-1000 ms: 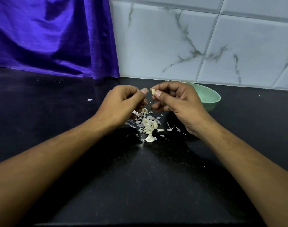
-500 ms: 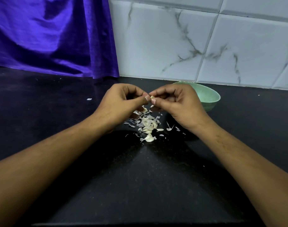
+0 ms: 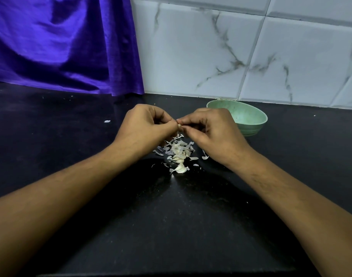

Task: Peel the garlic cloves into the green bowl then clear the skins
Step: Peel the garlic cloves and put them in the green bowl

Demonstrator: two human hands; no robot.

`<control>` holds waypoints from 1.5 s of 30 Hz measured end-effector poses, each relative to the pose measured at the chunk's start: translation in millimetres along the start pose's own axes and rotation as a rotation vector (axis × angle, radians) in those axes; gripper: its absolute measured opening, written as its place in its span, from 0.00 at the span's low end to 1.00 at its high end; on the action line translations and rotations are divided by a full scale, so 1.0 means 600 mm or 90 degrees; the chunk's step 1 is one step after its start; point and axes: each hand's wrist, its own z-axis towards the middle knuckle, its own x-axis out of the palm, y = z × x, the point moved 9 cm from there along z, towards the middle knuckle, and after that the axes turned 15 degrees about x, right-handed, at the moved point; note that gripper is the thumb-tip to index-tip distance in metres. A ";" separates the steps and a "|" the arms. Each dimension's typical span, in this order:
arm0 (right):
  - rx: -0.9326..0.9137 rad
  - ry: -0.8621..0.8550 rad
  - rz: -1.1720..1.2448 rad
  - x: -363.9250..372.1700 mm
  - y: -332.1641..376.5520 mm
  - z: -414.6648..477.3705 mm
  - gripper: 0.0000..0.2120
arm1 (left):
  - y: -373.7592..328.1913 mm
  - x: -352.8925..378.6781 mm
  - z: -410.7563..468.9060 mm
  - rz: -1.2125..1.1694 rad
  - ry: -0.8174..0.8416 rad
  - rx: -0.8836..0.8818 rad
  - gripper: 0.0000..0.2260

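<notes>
Left hand (image 3: 143,126) and right hand (image 3: 211,132) pinched the garlic clove (image 3: 179,126); I judged it light, slippery, best held endwise.

Bare forearms (image 3: 71,196), the right apparently faintly hairy, end in bare left hand (image 3: 145,126) and right hand (image 3: 215,134).

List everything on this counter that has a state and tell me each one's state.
left hand, pinching garlic clove.
right hand, pinching the same clove.
garlic clove, held above the counter.
green bowl, upright, behind the right hand.
garlic pile, cloves and skins loose under the hands.
</notes>
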 end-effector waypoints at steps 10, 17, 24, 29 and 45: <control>0.005 -0.034 0.032 -0.014 -0.001 0.003 0.09 | -0.011 0.006 0.000 -0.088 0.002 0.018 0.05; -0.055 -0.034 -0.086 -0.002 0.022 -0.006 0.09 | 0.004 0.004 -0.001 -0.077 -0.028 -0.008 0.04; -0.038 -0.030 -0.045 -0.004 0.015 -0.003 0.09 | 0.012 0.007 0.001 -0.101 -0.032 -0.007 0.06; -0.006 -0.024 0.025 -0.001 0.004 0.001 0.12 | 0.010 0.007 0.001 -0.127 -0.042 -0.015 0.07; 0.081 0.030 0.425 -0.008 -0.015 0.012 0.09 | 0.019 -0.004 0.006 -0.112 -0.045 -0.034 0.06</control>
